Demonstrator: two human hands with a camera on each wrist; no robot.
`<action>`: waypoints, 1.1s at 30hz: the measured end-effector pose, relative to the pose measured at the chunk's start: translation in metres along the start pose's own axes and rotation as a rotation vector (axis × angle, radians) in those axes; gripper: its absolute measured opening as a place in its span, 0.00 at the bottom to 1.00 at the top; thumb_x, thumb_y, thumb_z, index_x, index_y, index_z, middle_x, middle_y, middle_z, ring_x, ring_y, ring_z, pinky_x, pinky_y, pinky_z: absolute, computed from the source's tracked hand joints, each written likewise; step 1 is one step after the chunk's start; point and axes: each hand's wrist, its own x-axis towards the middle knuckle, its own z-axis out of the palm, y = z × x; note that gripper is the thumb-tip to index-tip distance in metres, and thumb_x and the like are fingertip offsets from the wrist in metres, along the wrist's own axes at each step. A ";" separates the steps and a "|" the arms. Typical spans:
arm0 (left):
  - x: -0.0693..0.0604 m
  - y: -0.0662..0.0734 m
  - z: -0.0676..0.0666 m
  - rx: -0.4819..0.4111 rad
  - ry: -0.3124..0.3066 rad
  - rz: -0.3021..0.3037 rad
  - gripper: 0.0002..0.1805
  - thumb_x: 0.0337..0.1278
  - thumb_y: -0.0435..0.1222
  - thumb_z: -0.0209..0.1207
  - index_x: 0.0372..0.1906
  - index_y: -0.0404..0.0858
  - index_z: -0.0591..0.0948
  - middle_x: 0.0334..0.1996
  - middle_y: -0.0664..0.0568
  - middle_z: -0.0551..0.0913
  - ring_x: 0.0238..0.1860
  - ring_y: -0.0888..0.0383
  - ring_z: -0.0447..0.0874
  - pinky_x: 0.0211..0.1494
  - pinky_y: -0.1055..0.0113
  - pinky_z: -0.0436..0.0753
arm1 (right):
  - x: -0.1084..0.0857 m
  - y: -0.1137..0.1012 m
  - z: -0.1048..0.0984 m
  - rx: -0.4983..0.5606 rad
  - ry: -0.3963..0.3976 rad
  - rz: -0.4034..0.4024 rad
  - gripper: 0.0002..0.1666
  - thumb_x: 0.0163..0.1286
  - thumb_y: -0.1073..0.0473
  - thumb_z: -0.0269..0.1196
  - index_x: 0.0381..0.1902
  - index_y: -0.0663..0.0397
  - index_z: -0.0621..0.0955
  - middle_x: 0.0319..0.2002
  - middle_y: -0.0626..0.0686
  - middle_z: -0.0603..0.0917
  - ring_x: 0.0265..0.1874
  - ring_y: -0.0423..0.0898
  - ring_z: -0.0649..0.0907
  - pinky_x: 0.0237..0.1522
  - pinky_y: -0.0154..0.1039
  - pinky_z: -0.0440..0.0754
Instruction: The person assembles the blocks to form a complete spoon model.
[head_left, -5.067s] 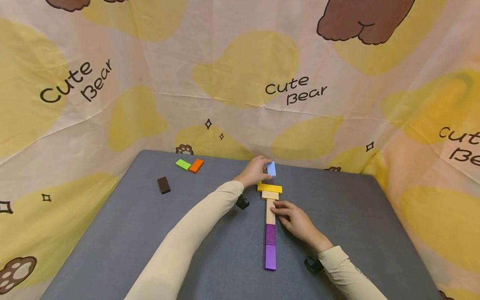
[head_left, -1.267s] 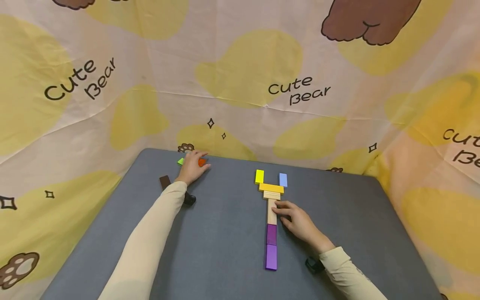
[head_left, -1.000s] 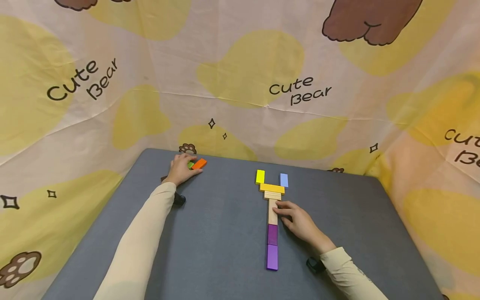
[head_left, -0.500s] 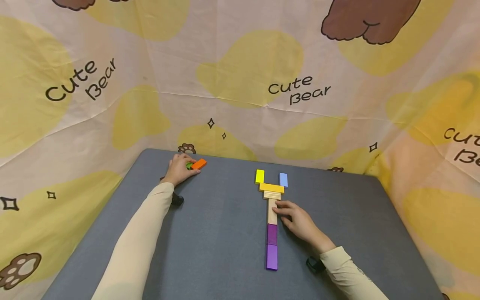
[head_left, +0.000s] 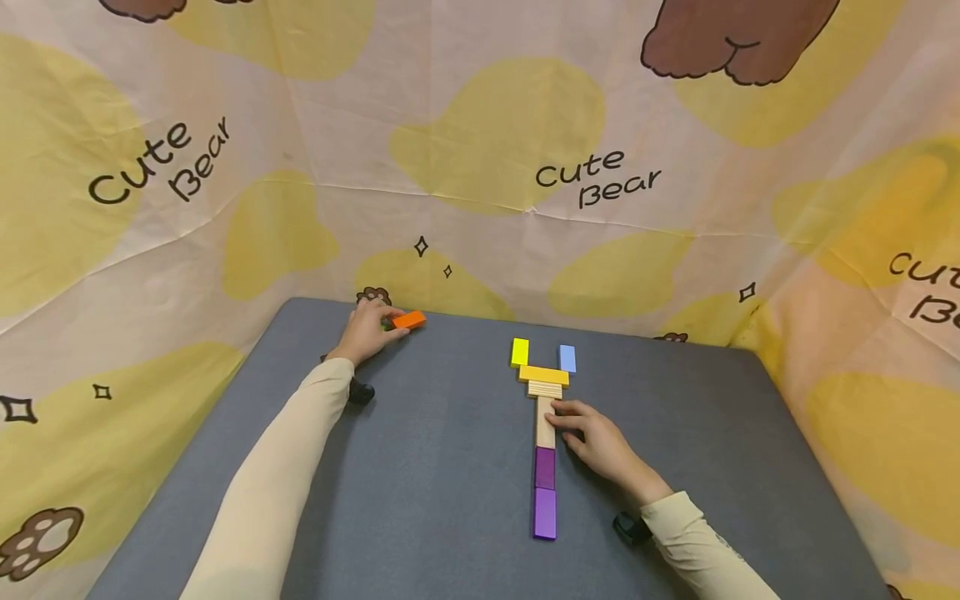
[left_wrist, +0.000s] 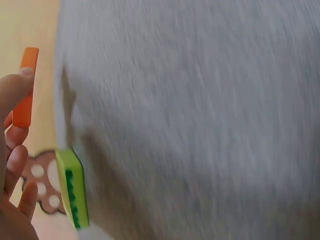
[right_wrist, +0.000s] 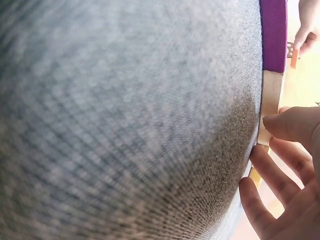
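Note:
At the far left of the table, my left hand [head_left: 365,332] pinches an orange block [head_left: 410,320] between thumb and fingers. The left wrist view shows the orange block [left_wrist: 26,95] held clear of the grey cloth, with a green block [left_wrist: 72,187] lying nearby. My right hand [head_left: 604,448] rests beside the column of blocks, its fingertips touching a plain wooden block [head_left: 544,429]. Toward me from that lie a dark purple block [head_left: 545,467] and a lighter purple one [head_left: 545,513]. Beyond it are a ridged wooden piece [head_left: 544,389] and a crosswise yellow-orange block [head_left: 543,375].
A bright yellow block [head_left: 520,352] and a light blue block [head_left: 567,358] stand apart beyond the crosswise block's two ends. The dark block at the left is mostly hidden behind my left hand and wrist. Printed cloth rises behind the table's far edge [head_left: 637,337].
The light blue block, earlier in my left hand, lies beyond the crosswise block. My left hand has gone to the far left and taken hold of the orange block. My right hand has stayed put.

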 end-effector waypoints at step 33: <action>0.016 0.106 0.076 -0.155 -0.141 0.243 0.22 0.63 0.39 0.64 0.61 0.39 0.80 0.48 0.47 0.75 0.46 0.53 0.76 0.52 0.59 0.79 | 0.000 -0.001 0.000 0.008 -0.012 0.002 0.24 0.66 0.66 0.65 0.60 0.49 0.82 0.64 0.53 0.79 0.65 0.56 0.78 0.62 0.57 0.77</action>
